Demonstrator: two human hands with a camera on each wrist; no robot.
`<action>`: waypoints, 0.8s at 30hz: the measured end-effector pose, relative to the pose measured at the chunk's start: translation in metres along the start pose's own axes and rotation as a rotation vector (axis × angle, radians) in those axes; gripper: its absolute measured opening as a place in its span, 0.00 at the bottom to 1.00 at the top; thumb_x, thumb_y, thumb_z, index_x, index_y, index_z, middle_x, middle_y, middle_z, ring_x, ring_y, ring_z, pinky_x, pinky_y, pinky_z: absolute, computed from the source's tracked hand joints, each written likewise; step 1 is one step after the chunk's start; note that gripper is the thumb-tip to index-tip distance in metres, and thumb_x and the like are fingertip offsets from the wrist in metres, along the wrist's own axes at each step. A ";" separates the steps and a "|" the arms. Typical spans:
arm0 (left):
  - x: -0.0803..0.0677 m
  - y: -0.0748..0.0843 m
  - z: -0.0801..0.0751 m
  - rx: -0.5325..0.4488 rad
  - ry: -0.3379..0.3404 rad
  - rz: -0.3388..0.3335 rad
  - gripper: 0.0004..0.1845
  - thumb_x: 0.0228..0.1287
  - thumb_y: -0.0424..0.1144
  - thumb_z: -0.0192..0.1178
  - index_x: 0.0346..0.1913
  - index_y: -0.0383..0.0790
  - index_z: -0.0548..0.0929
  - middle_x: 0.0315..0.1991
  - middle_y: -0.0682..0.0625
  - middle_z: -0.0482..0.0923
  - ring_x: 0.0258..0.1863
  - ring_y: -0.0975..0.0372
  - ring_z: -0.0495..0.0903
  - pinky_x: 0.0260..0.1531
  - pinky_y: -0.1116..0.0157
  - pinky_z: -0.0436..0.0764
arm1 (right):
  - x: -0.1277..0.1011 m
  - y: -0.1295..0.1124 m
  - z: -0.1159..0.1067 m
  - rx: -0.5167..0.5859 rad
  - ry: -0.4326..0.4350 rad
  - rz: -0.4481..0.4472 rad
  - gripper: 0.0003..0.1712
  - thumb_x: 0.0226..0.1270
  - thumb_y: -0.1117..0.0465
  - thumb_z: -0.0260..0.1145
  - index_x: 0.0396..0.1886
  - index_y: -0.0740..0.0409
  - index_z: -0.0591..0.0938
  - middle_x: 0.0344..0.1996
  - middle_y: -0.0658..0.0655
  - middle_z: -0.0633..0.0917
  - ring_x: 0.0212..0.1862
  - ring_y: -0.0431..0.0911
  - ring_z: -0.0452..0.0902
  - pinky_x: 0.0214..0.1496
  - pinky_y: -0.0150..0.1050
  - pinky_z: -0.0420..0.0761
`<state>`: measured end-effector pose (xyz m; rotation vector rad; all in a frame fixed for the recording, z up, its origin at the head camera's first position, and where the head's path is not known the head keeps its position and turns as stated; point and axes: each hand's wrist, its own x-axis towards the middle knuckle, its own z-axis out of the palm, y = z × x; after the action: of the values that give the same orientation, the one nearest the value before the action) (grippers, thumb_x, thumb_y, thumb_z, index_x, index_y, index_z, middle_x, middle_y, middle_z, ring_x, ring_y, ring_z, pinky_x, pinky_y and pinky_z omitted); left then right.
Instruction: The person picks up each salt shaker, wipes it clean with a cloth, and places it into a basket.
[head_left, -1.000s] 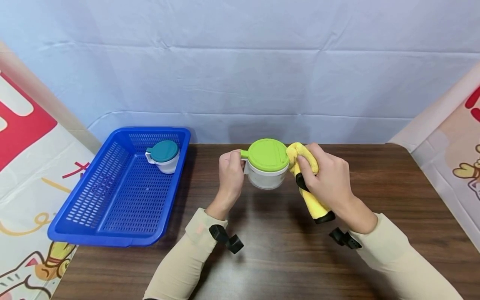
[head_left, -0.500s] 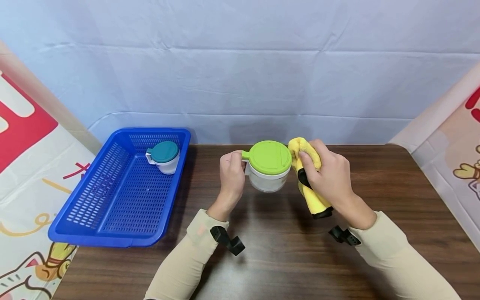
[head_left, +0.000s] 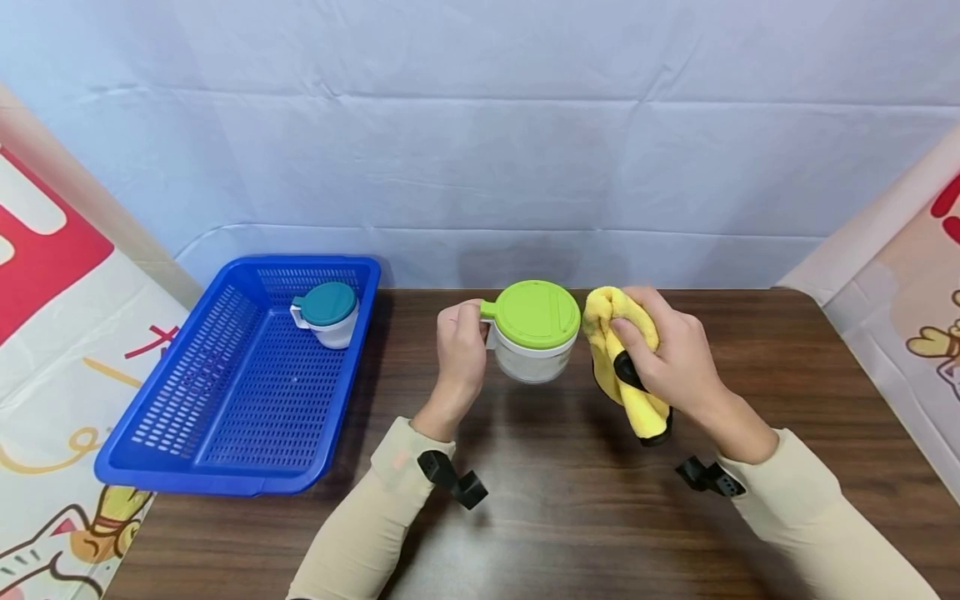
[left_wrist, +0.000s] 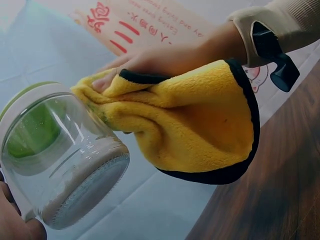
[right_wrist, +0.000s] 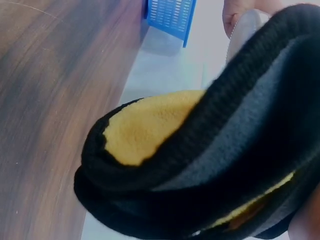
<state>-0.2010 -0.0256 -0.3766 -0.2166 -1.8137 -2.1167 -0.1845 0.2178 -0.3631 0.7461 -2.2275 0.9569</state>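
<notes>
while left hand [head_left: 461,354] grips green-lidded jar [head_left: 534,332], right hand [head_left: 667,354] clutches yellow cloth [head_left: 626,367].

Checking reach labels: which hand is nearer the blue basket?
Left. The left hand holds the jar, just right of the blue basket; the right hand is beyond the jar.

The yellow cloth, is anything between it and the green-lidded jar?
Nothing visible. The yellow cloth, gripped by the right hand, sits just beside the jar, which the left hand holds by its handle.
</notes>
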 end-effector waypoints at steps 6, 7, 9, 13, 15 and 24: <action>0.000 0.001 0.000 -0.001 -0.011 0.005 0.19 0.64 0.32 0.40 0.13 0.41 0.61 0.11 0.56 0.52 0.13 0.64 0.51 0.18 0.68 0.53 | -0.001 0.000 0.002 0.022 0.013 -0.048 0.19 0.76 0.51 0.60 0.50 0.63 0.82 0.27 0.53 0.82 0.22 0.38 0.71 0.24 0.31 0.71; 0.000 0.001 0.000 0.000 -0.015 0.003 0.19 0.64 0.32 0.40 0.13 0.42 0.61 0.11 0.56 0.52 0.13 0.64 0.51 0.19 0.68 0.53 | -0.001 0.000 0.002 0.025 0.012 -0.053 0.20 0.76 0.50 0.60 0.50 0.63 0.82 0.27 0.53 0.82 0.22 0.38 0.71 0.24 0.31 0.71; 0.000 0.001 -0.001 0.003 -0.020 -0.001 0.19 0.63 0.33 0.39 0.13 0.41 0.61 0.11 0.56 0.52 0.13 0.64 0.51 0.19 0.68 0.53 | 0.000 -0.002 0.003 0.031 0.014 -0.062 0.19 0.75 0.51 0.61 0.49 0.63 0.82 0.27 0.53 0.83 0.22 0.38 0.71 0.25 0.31 0.71; -0.001 0.000 0.000 0.001 -0.033 -0.011 0.19 0.63 0.33 0.39 0.13 0.41 0.61 0.11 0.56 0.52 0.13 0.64 0.51 0.19 0.68 0.53 | 0.000 -0.003 0.005 0.035 0.017 -0.061 0.23 0.76 0.46 0.59 0.48 0.63 0.83 0.28 0.54 0.84 0.22 0.38 0.72 0.25 0.31 0.71; -0.001 0.000 0.000 -0.007 -0.041 -0.016 0.19 0.63 0.32 0.40 0.13 0.41 0.61 0.12 0.57 0.52 0.14 0.64 0.51 0.19 0.68 0.53 | 0.000 -0.003 0.006 0.041 0.020 -0.062 0.24 0.76 0.44 0.59 0.47 0.63 0.83 0.28 0.54 0.84 0.22 0.38 0.71 0.25 0.31 0.71; -0.002 -0.001 0.000 -0.015 -0.089 -0.018 0.19 0.64 0.31 0.39 0.13 0.41 0.61 0.11 0.57 0.52 0.14 0.64 0.52 0.20 0.68 0.54 | -0.001 -0.001 0.008 0.035 0.016 -0.049 0.12 0.70 0.60 0.66 0.48 0.61 0.83 0.29 0.53 0.85 0.20 0.37 0.70 0.24 0.30 0.70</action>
<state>-0.1995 -0.0250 -0.3785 -0.3043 -1.8561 -2.1664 -0.1861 0.2114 -0.3677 0.8028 -2.1740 0.9770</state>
